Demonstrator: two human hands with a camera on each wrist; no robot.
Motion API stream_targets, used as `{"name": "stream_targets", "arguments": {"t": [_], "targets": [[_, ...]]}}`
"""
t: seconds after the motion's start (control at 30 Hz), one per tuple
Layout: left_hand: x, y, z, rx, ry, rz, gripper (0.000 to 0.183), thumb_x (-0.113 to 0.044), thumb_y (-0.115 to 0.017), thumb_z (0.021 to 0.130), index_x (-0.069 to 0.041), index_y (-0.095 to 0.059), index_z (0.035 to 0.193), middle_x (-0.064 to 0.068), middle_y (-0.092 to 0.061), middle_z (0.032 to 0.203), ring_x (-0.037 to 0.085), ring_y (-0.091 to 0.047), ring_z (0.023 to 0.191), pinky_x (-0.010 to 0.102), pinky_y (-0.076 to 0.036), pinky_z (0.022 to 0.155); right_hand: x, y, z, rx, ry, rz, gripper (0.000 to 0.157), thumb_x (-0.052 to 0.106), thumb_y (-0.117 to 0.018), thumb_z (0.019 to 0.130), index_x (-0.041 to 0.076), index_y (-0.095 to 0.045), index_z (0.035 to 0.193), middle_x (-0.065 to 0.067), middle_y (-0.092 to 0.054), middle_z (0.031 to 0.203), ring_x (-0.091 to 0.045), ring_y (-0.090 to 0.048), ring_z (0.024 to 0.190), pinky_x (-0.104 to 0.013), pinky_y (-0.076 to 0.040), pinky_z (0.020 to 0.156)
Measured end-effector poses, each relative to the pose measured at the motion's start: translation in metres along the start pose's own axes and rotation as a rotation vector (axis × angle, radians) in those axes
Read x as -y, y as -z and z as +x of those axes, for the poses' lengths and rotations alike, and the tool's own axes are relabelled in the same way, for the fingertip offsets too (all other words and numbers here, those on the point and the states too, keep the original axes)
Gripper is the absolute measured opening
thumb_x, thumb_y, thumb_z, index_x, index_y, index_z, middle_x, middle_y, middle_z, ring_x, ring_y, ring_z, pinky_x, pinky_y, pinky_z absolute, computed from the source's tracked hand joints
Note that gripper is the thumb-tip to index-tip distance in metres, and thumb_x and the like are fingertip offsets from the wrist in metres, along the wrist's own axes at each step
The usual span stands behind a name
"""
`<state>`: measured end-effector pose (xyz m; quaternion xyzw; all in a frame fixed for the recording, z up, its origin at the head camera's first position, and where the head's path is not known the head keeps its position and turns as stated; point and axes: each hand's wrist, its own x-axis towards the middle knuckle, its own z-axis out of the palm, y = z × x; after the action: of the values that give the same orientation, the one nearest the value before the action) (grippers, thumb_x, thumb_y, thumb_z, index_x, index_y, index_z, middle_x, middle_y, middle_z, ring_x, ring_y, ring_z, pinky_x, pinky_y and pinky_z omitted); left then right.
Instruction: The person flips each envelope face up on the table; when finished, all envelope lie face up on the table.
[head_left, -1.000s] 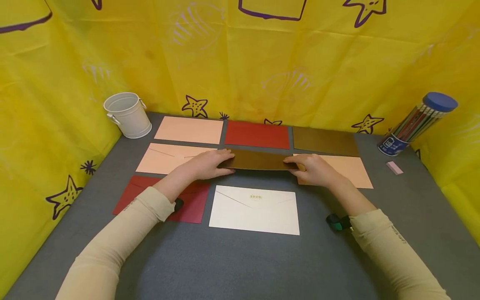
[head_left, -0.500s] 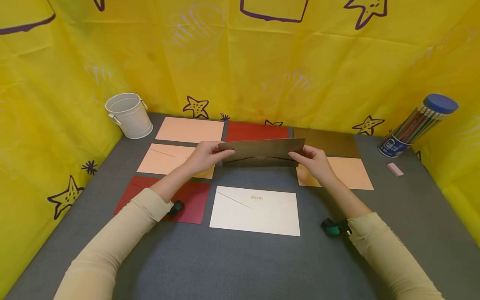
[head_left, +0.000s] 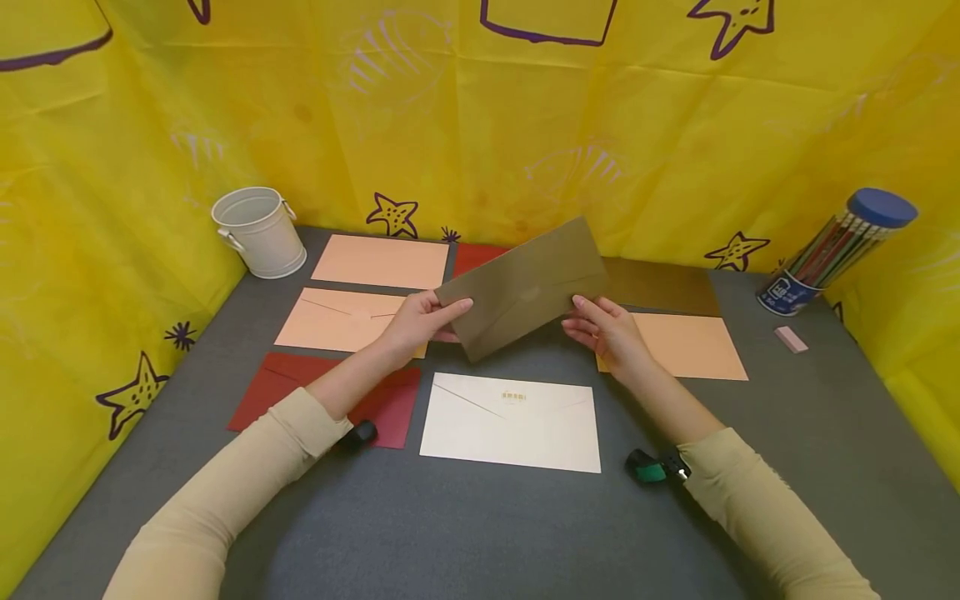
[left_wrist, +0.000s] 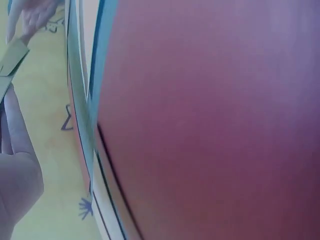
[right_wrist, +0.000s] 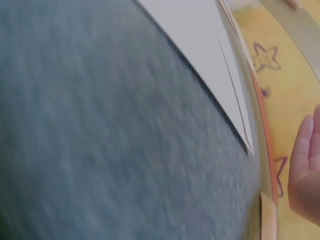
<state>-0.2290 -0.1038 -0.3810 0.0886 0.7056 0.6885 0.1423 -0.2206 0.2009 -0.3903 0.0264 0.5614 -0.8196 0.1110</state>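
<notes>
A brown envelope [head_left: 532, 287] is held up above the table, flap side facing me and tilted so its right end is higher. My left hand [head_left: 412, 325] grips its left end, thumb across the front and fingers behind. At the lower edge near the right end, my right hand [head_left: 615, 333] pinches it with the thumb in front; the index finger is hidden behind. The other fingers of that hand hang below the edge. In the left wrist view the brown envelope [left_wrist: 14, 57] shows at the upper left, above my left hand [left_wrist: 20, 170].
Around lie a white envelope [head_left: 510, 425], a dark red one [head_left: 258, 387], a red one [head_left: 472, 257], another brown one [head_left: 667, 287] and several peach envelopes [head_left: 382, 260]. A white bucket [head_left: 262, 237], a pencil tub [head_left: 791, 292] and an eraser [head_left: 791, 337] stand or lie farther out.
The brown envelope has come up off the table and swung from level to tilted, its right end rising. The right hand has shifted from its right end to its lower edge.
</notes>
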Motion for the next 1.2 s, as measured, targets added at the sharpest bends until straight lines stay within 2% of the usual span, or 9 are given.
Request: {"name": "stream_targets", "arguments": {"t": [0.13,0.3,0.43,0.53,0.7,0.8,1.0,1.2], "targets": [[0.002,-0.010,-0.004,-0.018,0.048,-0.079,0.036,-0.022,-0.063,0.097,0.001,-0.061,0.126,0.011,-0.069,0.108,0.021,-0.071,0.091,0.036,-0.057,0.078,-0.005,-0.012,-0.004,0.036,-0.034,-0.036,0.006,0.017,-0.062,0.097,0.011,-0.064,0.097,-0.001,-0.070,0.083,-0.015,-0.070,0.073,-0.031,-0.056,0.079],[0.005,-0.025,-0.008,-0.058,0.094,-0.175,0.038,-0.022,-0.062,0.098,-0.002,-0.057,0.130,0.016,-0.067,0.116,0.023,-0.070,0.093,0.035,-0.057,0.078,-0.014,-0.031,-0.010,0.064,-0.068,-0.124,0.020,0.020,-0.063,0.097,0.006,-0.058,0.110,-0.002,-0.069,0.088,-0.014,-0.068,0.074,-0.029,-0.056,0.079],[0.006,-0.038,-0.011,-0.082,0.122,-0.235,0.040,-0.022,-0.061,0.098,-0.001,-0.055,0.132,0.014,-0.066,0.117,0.022,-0.070,0.093,0.034,-0.057,0.078,-0.021,-0.045,-0.015,0.092,-0.074,-0.204,0.035,0.018,-0.062,0.097,0.001,-0.051,0.126,-0.004,-0.066,0.103,-0.015,-0.067,0.083,-0.031,-0.055,0.083],[0.007,-0.043,-0.013,-0.076,0.131,-0.242,0.039,-0.021,-0.061,0.098,0.000,-0.056,0.130,0.014,-0.067,0.115,0.022,-0.070,0.095,0.034,-0.056,0.081,-0.025,-0.050,-0.018,0.119,-0.070,-0.266,0.043,0.017,-0.060,0.098,0.001,-0.046,0.135,-0.009,-0.062,0.119,-0.018,-0.067,0.094,-0.033,-0.054,0.086],[0.008,-0.039,-0.013,-0.029,0.125,-0.178,0.039,-0.020,-0.061,0.098,0.002,-0.058,0.129,0.014,-0.066,0.117,0.021,-0.068,0.099,0.036,-0.055,0.086,-0.024,-0.049,-0.018,0.145,-0.081,-0.349,0.045,0.018,-0.060,0.098,0.001,-0.045,0.137,-0.015,-0.058,0.128,-0.019,-0.066,0.100,-0.033,-0.055,0.085],[0.006,-0.035,-0.013,-0.011,0.135,-0.163,0.040,-0.023,-0.060,0.098,0.000,-0.058,0.130,0.011,-0.066,0.116,0.018,-0.067,0.097,0.033,-0.055,0.085,-0.021,-0.044,-0.018,0.196,-0.095,-0.389,0.046,0.017,-0.061,0.098,0.000,-0.043,0.137,-0.015,-0.057,0.131,-0.020,-0.065,0.103,-0.034,-0.055,0.085],[-0.006,-0.027,-0.008,-0.010,0.138,-0.251,0.041,-0.028,-0.055,0.101,-0.001,-0.056,0.131,0.006,-0.067,0.110,0.015,-0.068,0.093,0.029,-0.056,0.082,-0.016,-0.036,-0.023,0.353,-0.141,-0.499,0.049,0.014,-0.065,0.094,-0.008,-0.047,0.134,-0.018,-0.061,0.128,-0.024,-0.064,0.108,-0.040,-0.053,0.090],[-0.017,-0.019,0.004,-0.031,0.115,-0.318,0.042,-0.031,-0.055,0.101,0.000,-0.054,0.128,0.005,-0.067,0.101,0.014,-0.069,0.085,0.029,-0.056,0.080,-0.011,-0.030,-0.028,0.518,-0.137,-0.643,0.043,0.016,-0.069,0.090,-0.009,-0.058,0.123,-0.013,-0.068,0.115,-0.020,-0.064,0.102,-0.036,-0.051,0.091]]}}
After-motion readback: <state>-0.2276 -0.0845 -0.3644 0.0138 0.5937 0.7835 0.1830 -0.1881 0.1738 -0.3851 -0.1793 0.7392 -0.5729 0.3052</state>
